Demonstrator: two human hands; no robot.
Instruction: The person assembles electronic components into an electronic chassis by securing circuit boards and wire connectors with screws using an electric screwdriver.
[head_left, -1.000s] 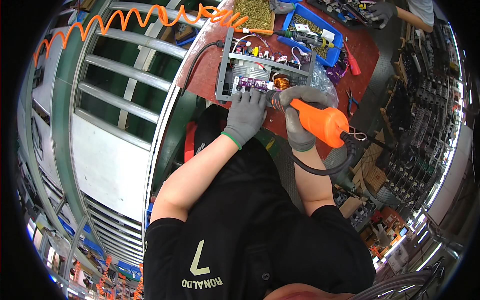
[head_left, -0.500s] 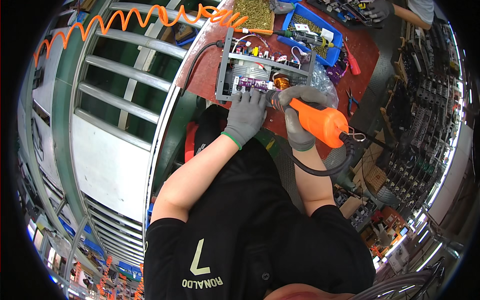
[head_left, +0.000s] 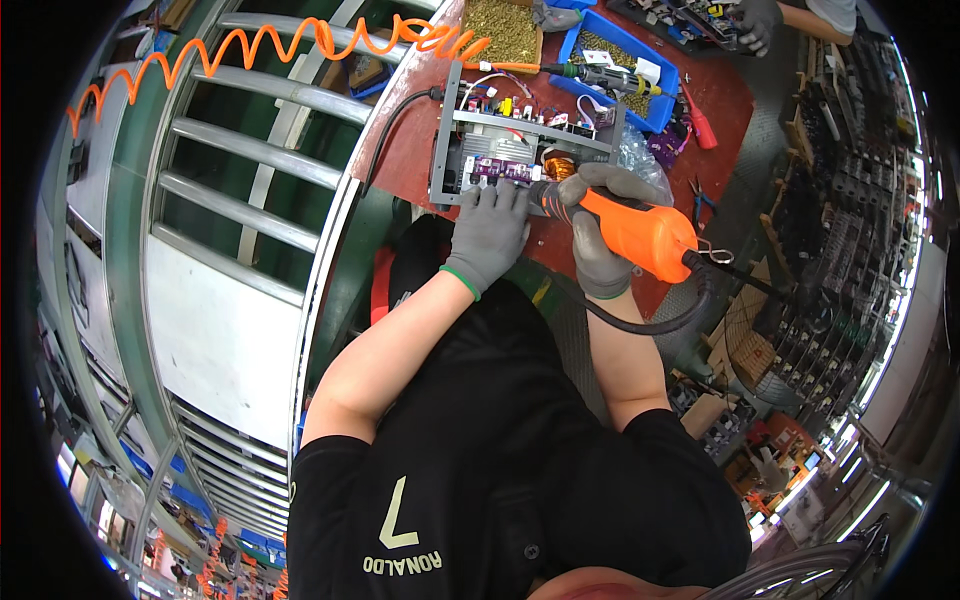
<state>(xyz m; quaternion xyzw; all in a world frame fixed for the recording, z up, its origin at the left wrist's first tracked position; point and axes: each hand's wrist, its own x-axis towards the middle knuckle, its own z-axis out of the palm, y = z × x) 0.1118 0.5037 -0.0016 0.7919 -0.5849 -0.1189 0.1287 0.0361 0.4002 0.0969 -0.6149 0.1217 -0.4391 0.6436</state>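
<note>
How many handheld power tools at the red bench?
2: an orange tool in the right hand, and a grey-green tool across the blue bin. Others could be hidden behind the open chassis.

Gloved left hand [head_left: 488, 238]: grey, green cuff edge [head_left: 460, 281]. Gloved right hand [head_left: 598, 255]: grey. Power tool [head_left: 645, 238]: orange, dark towards its left end. Case frame [head_left: 440, 150]: grey. Blocks [head_left: 500, 168]: purple. Desk [head_left: 730, 108]: red. Far tray [head_left: 668, 102]: blue. Person's shirt [head_left: 600, 500]: black, pale print.
</note>
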